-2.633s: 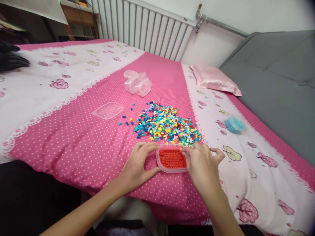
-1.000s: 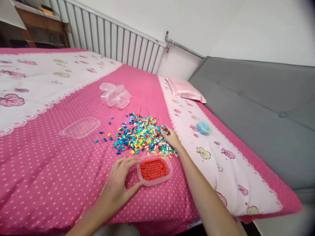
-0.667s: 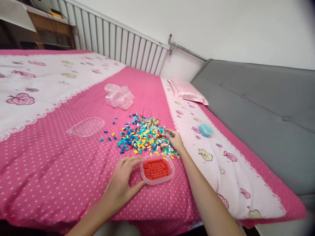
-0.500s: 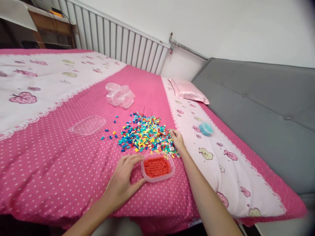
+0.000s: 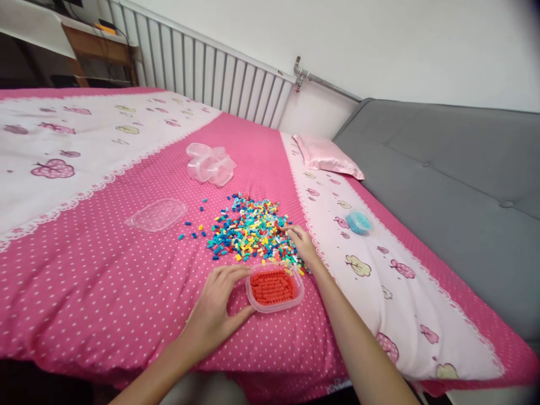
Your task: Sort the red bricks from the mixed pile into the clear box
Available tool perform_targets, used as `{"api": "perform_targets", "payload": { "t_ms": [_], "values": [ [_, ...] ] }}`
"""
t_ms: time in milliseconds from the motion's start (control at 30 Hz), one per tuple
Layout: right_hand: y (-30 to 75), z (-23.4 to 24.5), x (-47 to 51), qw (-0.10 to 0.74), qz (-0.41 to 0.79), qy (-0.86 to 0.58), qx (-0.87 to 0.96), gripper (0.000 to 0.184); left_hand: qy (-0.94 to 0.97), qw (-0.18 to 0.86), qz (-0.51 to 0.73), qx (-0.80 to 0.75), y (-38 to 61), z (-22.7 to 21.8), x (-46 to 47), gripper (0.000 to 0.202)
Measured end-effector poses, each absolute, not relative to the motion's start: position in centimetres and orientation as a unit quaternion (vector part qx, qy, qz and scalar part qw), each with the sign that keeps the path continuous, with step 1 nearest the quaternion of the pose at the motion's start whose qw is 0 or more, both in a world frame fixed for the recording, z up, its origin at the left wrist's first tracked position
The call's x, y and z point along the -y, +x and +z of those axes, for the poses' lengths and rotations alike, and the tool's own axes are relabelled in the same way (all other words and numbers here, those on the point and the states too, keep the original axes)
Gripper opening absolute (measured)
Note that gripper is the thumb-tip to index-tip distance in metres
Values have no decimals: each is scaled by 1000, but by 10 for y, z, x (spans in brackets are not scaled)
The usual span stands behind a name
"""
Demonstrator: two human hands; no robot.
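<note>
My left hand (image 5: 218,304) grips the left side of a clear plastic container (image 5: 275,309), thumb at the near rim and fingers at the far rim. Inside it, red toy bricks (image 5: 273,287) lie in close rows. Just beyond the container spreads a heap of small toy bricks (image 5: 253,228) in blue, yellow, green, red and white. My right hand (image 5: 302,243) reaches into the right side of this heap with its fingers drawn together at the bricks. What is between those fingertips, if anything, is too small to make out.
On the pink dotted bedspread (image 5: 105,270) lies a clear lid (image 5: 158,215), left of the heap. Several clear containers (image 5: 211,166) are stacked farther back. A container of light blue pieces (image 5: 358,222) sits at the right, before the grey headboard (image 5: 442,169). A pink pillow (image 5: 327,156) lies behind.
My right hand has shifted left, farther onto the brick heap. My left hand keeps its hold on the container. The whole view has moved slightly.
</note>
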State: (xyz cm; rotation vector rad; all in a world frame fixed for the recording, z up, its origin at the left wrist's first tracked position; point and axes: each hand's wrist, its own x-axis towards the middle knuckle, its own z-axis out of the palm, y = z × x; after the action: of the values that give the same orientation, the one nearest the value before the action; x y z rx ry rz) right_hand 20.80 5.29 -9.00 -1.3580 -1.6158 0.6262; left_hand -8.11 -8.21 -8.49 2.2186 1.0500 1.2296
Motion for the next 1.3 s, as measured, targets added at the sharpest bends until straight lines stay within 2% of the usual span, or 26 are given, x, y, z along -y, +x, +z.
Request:
{"api": "perform_targets", "payload": {
  "t_ms": [67, 167, 233, 700, 900, 1067, 1300],
  "values": [
    [204, -90, -51, 454, 246, -547, 659, 40, 793, 199, 435, -377, -81, -85, 82, 49],
    [202, -90, -51, 448, 236, -547, 667, 60, 794, 197, 432, -380, -81, -85, 82, 50],
    [202, -90, -52, 436, 233, -546, 677, 66, 795, 197, 429, -380, -81, -85, 82, 51],
    [190, -93, -65, 343, 141, -621, 690, 25, 801, 196, 425, -374, -81, -86, 83, 50],
    [188, -96, -64, 349, 113, -633, 682, 25, 799, 192, 429, -375, -81, -84, 83, 50],
    [189, -95, -63, 376, 93, -644, 660, 15, 799, 190, 431, -375, -81, -84, 83, 50],
    [190, -89, -58, 409, 93, -627, 657, 22, 797, 190, 433, -374, -82, -85, 83, 50]
  ]
}}
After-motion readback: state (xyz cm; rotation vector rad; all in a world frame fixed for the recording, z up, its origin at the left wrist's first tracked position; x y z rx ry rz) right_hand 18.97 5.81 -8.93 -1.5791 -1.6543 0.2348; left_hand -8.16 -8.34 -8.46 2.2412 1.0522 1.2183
